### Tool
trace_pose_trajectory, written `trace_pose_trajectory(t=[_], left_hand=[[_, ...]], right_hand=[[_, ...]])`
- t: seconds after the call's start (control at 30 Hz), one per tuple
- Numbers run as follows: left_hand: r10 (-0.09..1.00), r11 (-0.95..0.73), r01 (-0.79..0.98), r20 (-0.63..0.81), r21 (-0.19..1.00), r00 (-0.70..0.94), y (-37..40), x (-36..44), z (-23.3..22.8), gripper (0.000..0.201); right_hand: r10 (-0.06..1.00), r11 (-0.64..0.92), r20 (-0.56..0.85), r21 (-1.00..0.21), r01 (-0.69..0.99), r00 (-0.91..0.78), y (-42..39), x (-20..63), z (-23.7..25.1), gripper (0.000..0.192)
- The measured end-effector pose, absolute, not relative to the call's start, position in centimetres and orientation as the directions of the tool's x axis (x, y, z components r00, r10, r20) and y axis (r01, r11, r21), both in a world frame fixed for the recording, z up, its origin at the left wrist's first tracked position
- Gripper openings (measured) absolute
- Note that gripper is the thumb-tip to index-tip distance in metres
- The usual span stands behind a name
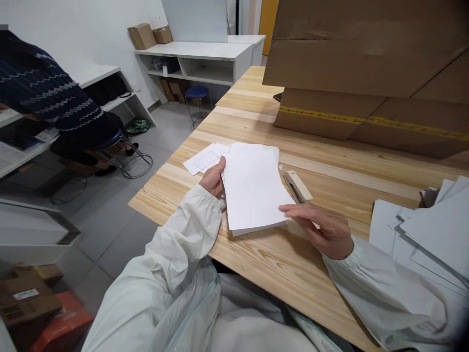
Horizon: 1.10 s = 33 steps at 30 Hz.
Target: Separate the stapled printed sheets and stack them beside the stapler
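Observation:
A thick stack of white paper (252,188) lies on the wooden table (278,264) in front of me. My left hand (213,180) grips the stack's left edge, thumb on top. My right hand (322,227) holds the stack's near right corner, fingers stretched along its edge. A beige stapler (297,186) lies just right of the stack, apart from both hands. A small white card with a printed rectangle (205,159) sits partly under the stack's far left side.
A large cardboard box (366,73) stands on the table's far side. Loose white and grey sheets (425,230) pile at the right edge. Another person in a dark patterned sweater (44,93) sits on a stool at the left. Boxes (32,298) sit on the floor.

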<state>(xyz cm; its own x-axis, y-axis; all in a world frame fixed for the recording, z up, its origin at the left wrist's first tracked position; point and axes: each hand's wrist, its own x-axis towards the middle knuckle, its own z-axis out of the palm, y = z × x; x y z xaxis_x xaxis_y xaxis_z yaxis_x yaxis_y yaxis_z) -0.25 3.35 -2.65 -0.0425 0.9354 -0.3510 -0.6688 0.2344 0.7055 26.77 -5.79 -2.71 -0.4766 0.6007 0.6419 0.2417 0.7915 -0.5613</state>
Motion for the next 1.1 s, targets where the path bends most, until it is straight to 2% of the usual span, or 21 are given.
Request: trace_pose_trajectory(t=[0.23, 0.37, 0.43, 0.5, 0.53, 0.6, 0.67, 0.7, 0.73, 0.8, 0.87, 1.0, 1.1], left_hand=[[0.954, 0.222, -0.692, -0.3, 0.687, 0.008, 3.1, -0.3, -2.8, 0.031], [0.963, 0.249, -0.628, -0.257, 0.738, 0.08, 3.0, -0.6, -3.1, 0.028], [0.972, 0.226, -0.578, -0.218, 0.784, 0.084, 2.8, -0.8, -2.8, 0.027], [0.982, 0.191, -0.54, -0.162, 0.82, 0.1, 2.4, -0.9, -2.2, 0.029], [0.986, 0.167, -0.53, -0.128, 0.831, 0.109, 2.2, -0.8, -1.8, 0.031], [0.992, 0.107, -0.527, -0.057, 0.843, 0.11, 1.5, -0.5, -0.8, 0.035], [0.996, 0.048, -0.529, 0.001, 0.847, 0.091, 0.6, 0.1, 0.3, 0.035], [0.996, 0.034, -0.523, 0.014, 0.852, 0.088, 0.1, 0.4, 0.9, 0.033], [0.995, 0.033, -0.507, 0.018, 0.861, 0.095, -0.5, 0.8, 1.6, 0.03], [0.99, 0.049, -0.444, 0.016, 0.894, 0.143, -1.7, 1.3, 3.2, 0.024], [0.978, 0.033, -0.35, 0.041, 0.936, 0.203, -2.9, 1.7, 5.1, 0.022], [0.951, -0.112, -0.249, 0.176, 0.962, 0.253, -5.0, 2.2, 7.8, 0.025], [0.944, -0.175, -0.262, 0.237, 0.949, 0.231, -5.8, 2.4, 7.1, 0.035]], right_hand=[[0.566, 0.812, 0.618, -0.534, 0.237, -0.545, -5.7, 26.5, -2.5, 0.036], [0.503, 0.848, 0.615, -0.487, 0.209, -0.608, -5.7, 26.4, -2.6, 0.03], [0.525, 0.845, 0.644, -0.469, 0.255, -0.556, -5.8, 26.5, -2.7, 0.026], [0.613, 0.787, 0.694, -0.498, 0.364, -0.377, -5.7, 26.7, -2.5, 0.025], [0.659, 0.736, 0.705, -0.532, 0.418, -0.262, -5.6, 26.8, -2.3, 0.03], [0.738, 0.631, 0.667, -0.628, 0.456, -0.102, -5.1, 26.8, -1.6, 0.056], [0.833, 0.541, 0.54, -0.746, 0.389, -0.121, -4.7, 26.8, -1.0, 0.077], [0.87, 0.492, 0.455, -0.808, 0.324, -0.189, -4.6, 26.8, -0.8, 0.075], [0.893, 0.429, 0.363, -0.865, 0.261, -0.266, -4.5, 26.7, -0.8, 0.065], [0.905, 0.287, 0.206, -0.941, 0.176, -0.373, -4.7, 26.6, -1.0, 0.036], [0.919, 0.212, 0.154, -0.969, 0.127, -0.364, -5.3, 26.4, -1.4, 0.021], [0.951, 0.29, 0.279, -0.954, 0.073, -0.13, -6.5, 25.9, -2.0, 0.013], [0.921, 0.378, 0.387, -0.916, 0.135, 0.045, -7.2, 25.9, -2.3, 0.011]])
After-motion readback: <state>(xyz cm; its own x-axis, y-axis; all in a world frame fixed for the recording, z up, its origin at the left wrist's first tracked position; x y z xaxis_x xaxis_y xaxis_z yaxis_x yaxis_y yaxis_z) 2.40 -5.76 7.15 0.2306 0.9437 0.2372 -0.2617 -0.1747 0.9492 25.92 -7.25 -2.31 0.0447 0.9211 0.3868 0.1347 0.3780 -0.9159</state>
